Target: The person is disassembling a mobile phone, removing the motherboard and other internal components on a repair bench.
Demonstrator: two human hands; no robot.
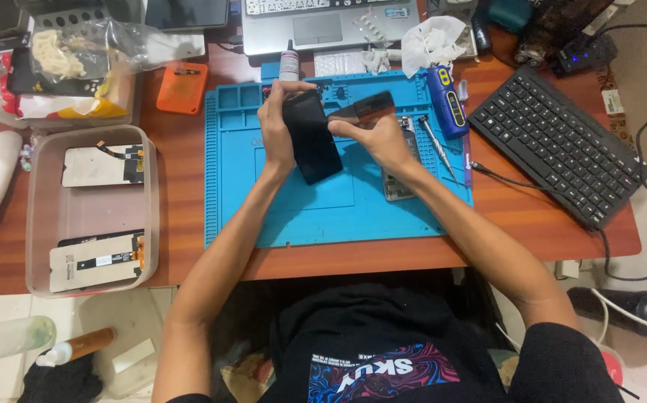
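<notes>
Wooden desk [174, 224] first, crowded from edge to edge, with a blue work mat [338, 209] spread across its middle. Over that mat the left hand [278, 123] gripped a black phone [312, 138] along its left edge, fingers curled over the far end, holding it tilted above the mat. Right hand [379, 138] came in from the other side, thumb and fingers pinching a thin dark film [364, 108] that stood partly lifted off the phone's far right corner. Whether the film was touching the glass further down, hard to say.

Off to the left sat a shallow grey tray [40, 216], and in it two pale flat phone panels, one far [103, 166], one near [96, 261], each with a dark strip at its right side. Beyond the tray lay a clear bag [92, 48] holding something pale and crumpled, not clear what. An orange case [182, 87] lay just beside it.

On the mat's right side rested a blue tool [446, 101] and a slim screwdriver [437, 148]. Under the right wrist, a part was mostly hidden. A black keyboard [562, 145] sat at right, a laptop [331, 22] cut off at the far edge.
</notes>
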